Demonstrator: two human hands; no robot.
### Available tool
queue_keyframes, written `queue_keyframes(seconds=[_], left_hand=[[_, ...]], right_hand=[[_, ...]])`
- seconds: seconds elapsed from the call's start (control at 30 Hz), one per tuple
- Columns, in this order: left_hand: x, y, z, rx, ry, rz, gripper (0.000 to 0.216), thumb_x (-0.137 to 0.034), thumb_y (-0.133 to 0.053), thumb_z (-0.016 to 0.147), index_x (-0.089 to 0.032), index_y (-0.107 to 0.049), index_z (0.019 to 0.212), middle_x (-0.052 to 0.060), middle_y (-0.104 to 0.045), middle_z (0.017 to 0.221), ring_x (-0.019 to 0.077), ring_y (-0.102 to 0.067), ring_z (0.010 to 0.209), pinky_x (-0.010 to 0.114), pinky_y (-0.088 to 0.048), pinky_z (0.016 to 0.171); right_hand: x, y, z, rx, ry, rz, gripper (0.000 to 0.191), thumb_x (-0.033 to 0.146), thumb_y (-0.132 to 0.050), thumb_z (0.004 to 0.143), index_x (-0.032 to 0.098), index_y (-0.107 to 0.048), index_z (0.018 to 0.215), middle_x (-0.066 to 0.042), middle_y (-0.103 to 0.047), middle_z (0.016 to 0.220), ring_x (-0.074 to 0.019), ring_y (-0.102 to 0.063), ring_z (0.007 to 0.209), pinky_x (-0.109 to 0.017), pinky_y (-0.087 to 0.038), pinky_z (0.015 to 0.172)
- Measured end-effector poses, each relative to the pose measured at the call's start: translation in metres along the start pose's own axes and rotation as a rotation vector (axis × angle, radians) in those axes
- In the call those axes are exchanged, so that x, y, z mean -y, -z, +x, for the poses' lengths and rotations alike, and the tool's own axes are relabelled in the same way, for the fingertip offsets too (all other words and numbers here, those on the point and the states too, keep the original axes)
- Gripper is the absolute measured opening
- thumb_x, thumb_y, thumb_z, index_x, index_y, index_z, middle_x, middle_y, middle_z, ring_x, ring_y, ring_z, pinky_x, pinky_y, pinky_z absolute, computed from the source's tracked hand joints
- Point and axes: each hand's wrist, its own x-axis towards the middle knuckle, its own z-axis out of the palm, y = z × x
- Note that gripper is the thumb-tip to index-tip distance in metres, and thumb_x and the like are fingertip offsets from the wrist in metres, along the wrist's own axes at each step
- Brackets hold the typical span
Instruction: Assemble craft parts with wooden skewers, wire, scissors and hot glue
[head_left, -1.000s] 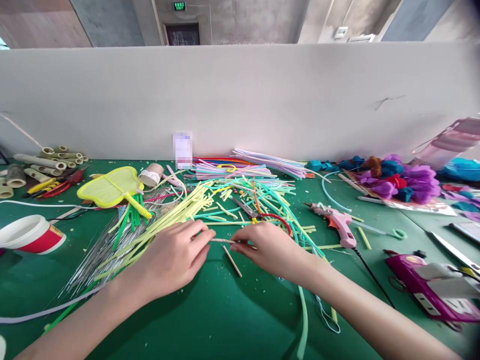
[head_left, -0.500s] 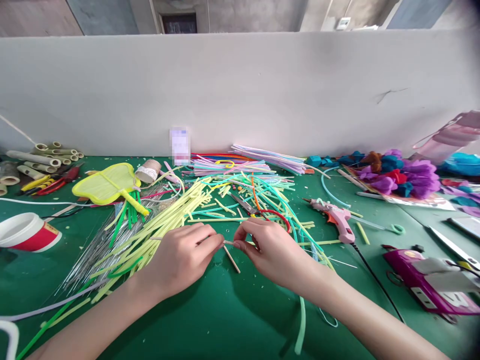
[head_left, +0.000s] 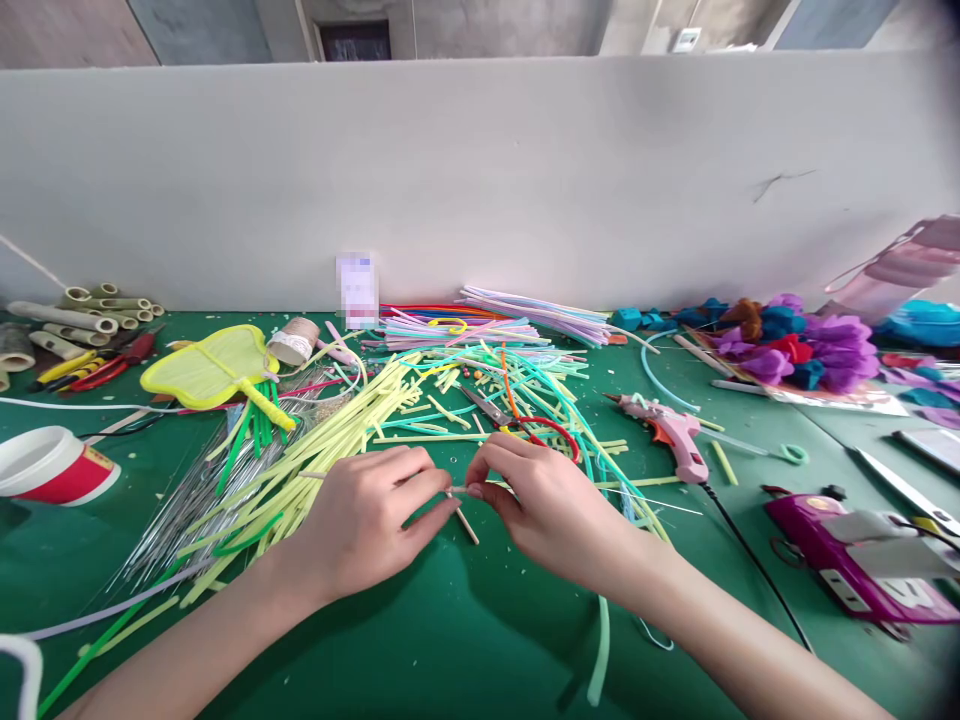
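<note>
Slender pale rod (head_left: 459, 490) bridges the short gap between the person's two hands, just above the green table (head_left: 420, 650). Fingertips of the left hand (head_left: 375, 505) are pinched on one side of it; thumb and forefinger of the right hand (head_left: 536, 490) are closed on the other. Right under this grip lies a short beige stick (head_left: 467, 527), its upper end hidden by the left fingertips.

Clutter crowds in close beyond the knuckles. Yellow-green strips (head_left: 360, 410) heap up behind the left hand, partly over a spread of silver wires (head_left: 180, 500), and scissors (head_left: 491, 408) with red-looped handles lie just past the right hand, among tangled turquoise strips (head_left: 559, 395). Further left are a yellow mesh shape (head_left: 214, 370), a red-and-white paper cup (head_left: 67, 470) and bamboo tubes (head_left: 71, 318). Over on the right, a pink glue gun (head_left: 675, 435) points toward the strips, its black cord running past a magenta power strip (head_left: 847, 560), with purple flowers (head_left: 840, 355) farther back
</note>
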Motion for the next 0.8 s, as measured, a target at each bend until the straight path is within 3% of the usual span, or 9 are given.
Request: queue_keyframes(seconds=[0.23,0.3,0.43,0.57,0.7,0.8], left_hand=[[-0.001,-0.008,0.003,-0.091,0.009,0.089,0.023,-0.023,-0.053,0.098,-0.018,-0.07,0.083,0.004,-0.069,0.076,0.0169,-0.065,0.072,0.029,-0.047,0.068],[-0.001,-0.01,0.005,-0.115,0.033,0.098,0.025,-0.021,-0.053,0.098,-0.017,-0.069,0.08,0.004,-0.069,0.075,0.0171,-0.065,0.071,0.029,-0.047,0.068],[-0.001,-0.016,0.006,-0.204,0.089,0.035,0.018,-0.021,-0.056,0.097,-0.018,-0.07,0.085,0.004,-0.071,0.08,0.0157,-0.066,0.074,0.027,-0.047,0.071],[-0.001,-0.013,0.01,-0.285,0.183,-0.192,0.012,-0.021,-0.061,0.095,-0.02,-0.07,0.087,0.001,-0.07,0.08,0.0126,-0.065,0.072,0.023,-0.047,0.068],[0.0,-0.006,0.013,-0.185,0.266,-0.365,0.013,-0.023,-0.063,0.094,-0.021,-0.071,0.084,-0.001,-0.068,0.077,0.0106,-0.062,0.068,0.021,-0.044,0.06],[0.002,-0.009,0.01,-0.156,0.286,-0.35,0.014,-0.026,-0.061,0.095,-0.021,-0.071,0.087,0.0,-0.069,0.081,0.0112,-0.063,0.067,0.022,-0.044,0.06]], right_hand=[[0.01,-0.008,-0.003,-0.105,0.093,-0.34,0.016,0.006,-0.053,0.093,0.016,-0.065,0.095,-0.008,-0.066,0.094,-0.0209,-0.064,0.081,-0.028,-0.047,0.063],[0.014,-0.015,-0.007,-0.186,0.117,-0.445,0.019,0.002,-0.052,0.09,0.014,-0.066,0.095,-0.01,-0.065,0.094,-0.0223,-0.063,0.081,-0.029,-0.047,0.062],[0.015,-0.032,-0.013,-0.42,0.148,-0.556,0.021,0.003,-0.048,0.094,0.01,-0.068,0.099,-0.008,-0.061,0.076,-0.0206,-0.058,0.068,-0.03,-0.046,0.059],[0.007,-0.042,-0.018,-0.606,0.235,-0.524,0.019,0.006,-0.055,0.095,0.006,-0.065,0.111,-0.008,-0.065,0.078,-0.0193,-0.059,0.07,-0.03,-0.048,0.064],[-0.002,-0.041,-0.02,-0.581,0.299,-0.436,0.024,0.003,-0.057,0.093,0.006,-0.063,0.117,-0.014,-0.069,0.098,-0.0234,-0.063,0.09,-0.034,-0.052,0.08],[-0.005,-0.038,-0.019,-0.535,0.277,-0.483,0.03,0.004,-0.058,0.093,0.006,-0.062,0.123,-0.014,-0.069,0.101,-0.0241,-0.062,0.089,-0.036,-0.051,0.079]])
